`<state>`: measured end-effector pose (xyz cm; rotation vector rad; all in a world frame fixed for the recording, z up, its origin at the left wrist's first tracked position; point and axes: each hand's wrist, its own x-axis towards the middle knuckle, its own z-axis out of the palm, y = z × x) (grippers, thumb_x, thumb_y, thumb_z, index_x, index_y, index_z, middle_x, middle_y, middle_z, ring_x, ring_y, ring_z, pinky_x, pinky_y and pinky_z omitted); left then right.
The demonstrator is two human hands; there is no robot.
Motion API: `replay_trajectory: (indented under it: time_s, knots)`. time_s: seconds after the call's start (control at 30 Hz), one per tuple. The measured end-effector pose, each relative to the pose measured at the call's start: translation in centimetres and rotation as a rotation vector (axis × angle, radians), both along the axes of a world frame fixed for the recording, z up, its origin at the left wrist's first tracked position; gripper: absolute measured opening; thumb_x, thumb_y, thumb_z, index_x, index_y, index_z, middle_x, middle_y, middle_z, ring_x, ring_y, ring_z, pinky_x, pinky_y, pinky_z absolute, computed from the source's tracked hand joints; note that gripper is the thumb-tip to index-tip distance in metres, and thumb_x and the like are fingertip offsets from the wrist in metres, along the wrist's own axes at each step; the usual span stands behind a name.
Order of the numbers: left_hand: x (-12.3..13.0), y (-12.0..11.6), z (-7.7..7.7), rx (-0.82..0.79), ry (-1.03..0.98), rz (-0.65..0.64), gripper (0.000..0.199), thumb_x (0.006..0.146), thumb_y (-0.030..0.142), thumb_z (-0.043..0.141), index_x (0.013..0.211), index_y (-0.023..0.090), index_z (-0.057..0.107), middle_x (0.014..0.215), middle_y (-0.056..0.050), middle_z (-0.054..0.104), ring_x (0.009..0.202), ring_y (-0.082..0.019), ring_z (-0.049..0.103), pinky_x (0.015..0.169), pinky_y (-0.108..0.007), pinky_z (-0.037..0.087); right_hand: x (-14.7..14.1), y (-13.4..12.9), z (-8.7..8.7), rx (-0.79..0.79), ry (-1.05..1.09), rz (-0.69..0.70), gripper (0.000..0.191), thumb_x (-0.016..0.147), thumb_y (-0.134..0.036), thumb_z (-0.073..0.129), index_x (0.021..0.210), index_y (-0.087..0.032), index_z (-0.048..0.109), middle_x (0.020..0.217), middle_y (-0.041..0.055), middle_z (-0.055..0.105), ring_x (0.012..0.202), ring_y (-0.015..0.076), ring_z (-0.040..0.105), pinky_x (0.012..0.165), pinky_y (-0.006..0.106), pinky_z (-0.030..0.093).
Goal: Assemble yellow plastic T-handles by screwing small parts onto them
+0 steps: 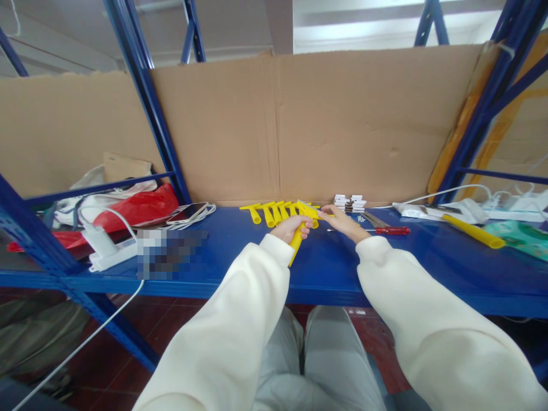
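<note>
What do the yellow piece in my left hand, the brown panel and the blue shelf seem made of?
Yellow piece: probably smooth plastic, from its even color. Brown panel: matte cardboard, by its tan face and vertical crease. Blue shelf: likely painted metal, given its slight sheen.

Left fingers (305,231) clasp a yellow tool (295,251) — right fingers (329,210) at its top.

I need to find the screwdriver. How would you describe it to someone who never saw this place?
On the blue shelf before the cardboard, look beside the right hand. The screwdriver lies there, thin shaft toward the left, handle toward the right. Its red handle sets it apart from the white pieces farther back and the yellow tube farther right.
</note>
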<state>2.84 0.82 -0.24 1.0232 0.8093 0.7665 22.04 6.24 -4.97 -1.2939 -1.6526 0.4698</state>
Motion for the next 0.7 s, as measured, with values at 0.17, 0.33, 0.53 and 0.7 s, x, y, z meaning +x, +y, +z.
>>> replay_trajectory:
  time_s: [0.17, 0.33, 0.53, 0.7]
  knots:
    - [0.0, 0.0, -0.2, 0.004, -0.012, -0.017, 0.018, 0.085, 0.002, 0.045, 0.082, 0.018, 0.052, 0.054, 0.008, 0.037, 0.035, -0.004, 0.028, 0.034, -0.012, 0.021, 0.0, -0.3, 0.0, 0.007, -0.028, 0.016, 0.030, 0.090, -0.047, 0.072, 0.105, -0.021, 0.071, 0.119, 0.0110, 0.075, 0.112, 0.0246, 0.070, 0.102, 0.041, 0.053]
    - [0.0, 0.1, -0.2, 0.002, 0.005, -0.020, 0.017, 0.087, 0.003, 0.046, 0.081, 0.019, 0.050, 0.055, 0.009, 0.037, 0.036, -0.004, 0.027, 0.035, -0.012, 0.021, -0.1, -0.6, 0.4, 0.027, -0.090, 0.009, 0.029, 0.091, -0.042, 0.071, 0.107, -0.018, 0.072, 0.121, 0.0136, 0.075, 0.113, 0.0263, 0.070, 0.104, 0.044, 0.052]
    - [0.0, 0.0, 0.0, -0.013, 0.027, -0.030, 0.019, 0.087, 0.003, 0.042, 0.078, 0.019, 0.048, 0.054, 0.008, 0.037, 0.036, -0.004, 0.027, 0.035, -0.012, 0.020, 0.1, -1.0, 0.7, 0.100, -0.117, 0.053, 0.024, 0.090, -0.039, 0.072, 0.104, -0.019, 0.072, 0.116, 0.0121, 0.077, 0.111, 0.0258, 0.071, 0.104, 0.044, 0.053]
    - [-0.1, 0.2, -0.1, -0.018, 0.002, -0.024, 0.020, 0.088, 0.003, 0.046, 0.078, 0.020, 0.046, 0.055, 0.009, 0.037, 0.037, -0.004, 0.027, 0.035, -0.012, 0.020, 0.1, -1.0, 1.1, 0.162, -0.114, 0.034, 0.020, 0.091, -0.040, 0.068, 0.096, -0.021, 0.072, 0.108, 0.0096, 0.078, 0.107, 0.0258, 0.071, 0.103, 0.045, 0.053]
